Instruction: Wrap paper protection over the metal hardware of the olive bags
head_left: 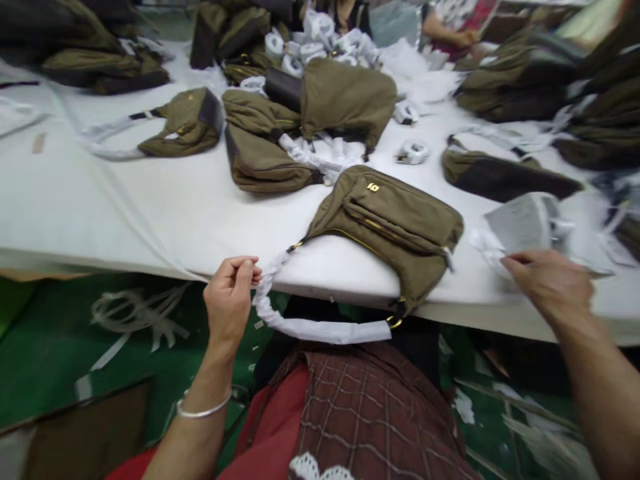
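Note:
An olive-green bag (395, 223) lies at the near edge of the white table (150, 207). Its strap (320, 328), wrapped in white paper, hangs in a loop over the table's edge. My left hand (231, 300) is closed, pinching the wrapped strap near its left end. My right hand (547, 280) rests at the right by the table's edge, its fingers on a roll of white paper tape (523, 223); the hand is somewhat blurred.
Several more olive and brown bags (265, 143) lie across the table, some with wrapped straps. White tape rolls (413, 152) and paper scraps are scattered among them. Another person (453, 30) sits at the far side. Paper strips (130, 313) litter the green floor.

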### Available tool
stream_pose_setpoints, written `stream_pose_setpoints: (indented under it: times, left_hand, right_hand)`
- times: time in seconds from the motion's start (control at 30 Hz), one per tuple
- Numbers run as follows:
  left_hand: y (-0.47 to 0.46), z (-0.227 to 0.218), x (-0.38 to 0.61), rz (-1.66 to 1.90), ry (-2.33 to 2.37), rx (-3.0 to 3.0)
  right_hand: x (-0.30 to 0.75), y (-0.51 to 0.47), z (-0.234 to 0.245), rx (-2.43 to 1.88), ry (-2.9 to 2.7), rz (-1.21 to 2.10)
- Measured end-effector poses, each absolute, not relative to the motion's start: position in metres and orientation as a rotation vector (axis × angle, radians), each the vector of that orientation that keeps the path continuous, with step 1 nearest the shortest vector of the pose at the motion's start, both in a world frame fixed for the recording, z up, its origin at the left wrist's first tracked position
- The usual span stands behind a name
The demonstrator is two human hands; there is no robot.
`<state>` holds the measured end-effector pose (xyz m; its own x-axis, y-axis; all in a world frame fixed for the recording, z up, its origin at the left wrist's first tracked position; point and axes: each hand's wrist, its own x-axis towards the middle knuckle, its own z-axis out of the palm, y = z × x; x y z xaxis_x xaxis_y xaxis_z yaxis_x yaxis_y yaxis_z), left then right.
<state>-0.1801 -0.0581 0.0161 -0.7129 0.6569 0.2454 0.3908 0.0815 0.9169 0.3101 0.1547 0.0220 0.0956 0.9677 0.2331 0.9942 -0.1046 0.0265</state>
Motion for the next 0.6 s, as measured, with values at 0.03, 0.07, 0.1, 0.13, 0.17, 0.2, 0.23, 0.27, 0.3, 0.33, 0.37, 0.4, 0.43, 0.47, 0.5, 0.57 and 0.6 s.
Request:
stream_pose_setpoints:
  times: [0.03, 0.07, 0.1, 0.13, 0.17, 0.2, 0.23, 0.27, 0.3, 0.33, 0.37, 0.4, 0.43, 0.47, 0.5, 0.57, 0.6]
  left_hand:
    - [-0.054, 0.018, -0.172, 1.623, 2.122, 1.138]
    - [-0.051, 0.019, -0.164, 1.576, 2.113, 1.229]
    - [-0.047, 0.021, -0.156, 1.535, 2.094, 1.329]
    - [-0.043, 0.022, -0.148, 1.503, 2.062, 1.439]
    - [-0.040, 0.024, -0.140, 1.479, 2.017, 1.553]
    - [-0.037, 0.026, -0.133, 1.459, 1.957, 1.671]
    - [-0.034, 0.028, -0.125, 1.443, 1.888, 1.783]
    - [-0.031, 0.030, -0.117, 1.429, 1.813, 1.878]
    - [-0.028, 0.032, -0.108, 1.418, 1.736, 1.951]
    - [-0.025, 0.033, -0.100, 1.405, 1.659, 1.999]
    - [-0.022, 0.034, -0.092, 1.385, 1.584, 2.024]
    - [-0.019, 0.035, -0.084, 1.358, 1.512, 2.030]
    - [-0.016, 0.036, -0.076, 1.323, 1.444, 2.025]
    - [-0.014, 0.036, -0.068, 1.285, 1.382, 2.012]
    - [-0.011, 0.037, -0.060, 1.243, 1.330, 1.991]
    - [-0.005, 0.037, -0.044, 1.159, 1.258, 1.929]
    - [-0.002, 0.038, -0.037, 1.122, 1.237, 1.885]
  right_hand:
    - [0.310, 0.155, 0.025, -2.246, -1.949, -0.177]
    - [0.310, 0.154, 0.030, -2.238, -1.858, -0.085]
    - [0.310, 0.152, 0.034, -2.214, -1.784, -0.005]
    - [0.310, 0.149, 0.038, -2.179, -1.731, 0.038]
    - [0.311, 0.145, 0.041, -2.147, -1.688, 0.071]
    - [0.311, 0.141, 0.043, -2.120, -1.657, 0.101]
    - [0.312, 0.138, 0.044, -2.097, -1.629, 0.134]
    - [0.313, 0.134, 0.044, -2.075, -1.592, 0.175]
    - [0.314, 0.132, 0.044, -2.058, -1.555, 0.207]
    - [0.314, 0.129, 0.044, -2.031, -1.499, 0.253]
    - [0.313, 0.127, 0.043, -1.979, -1.417, 0.332]
    - [0.312, 0.125, 0.044, -1.895, -1.311, 0.451]
    - [0.309, 0.123, 0.045, -1.785, -1.194, 0.588]
    - [0.305, 0.120, 0.046, -1.668, -1.084, 0.719]
    - [0.300, 0.116, 0.047, -1.559, -0.991, 0.837]
    - [0.287, 0.105, 0.051, -1.423, -0.896, 1.011]
    - [0.279, 0.099, 0.053, -1.386, -0.880, 1.078]
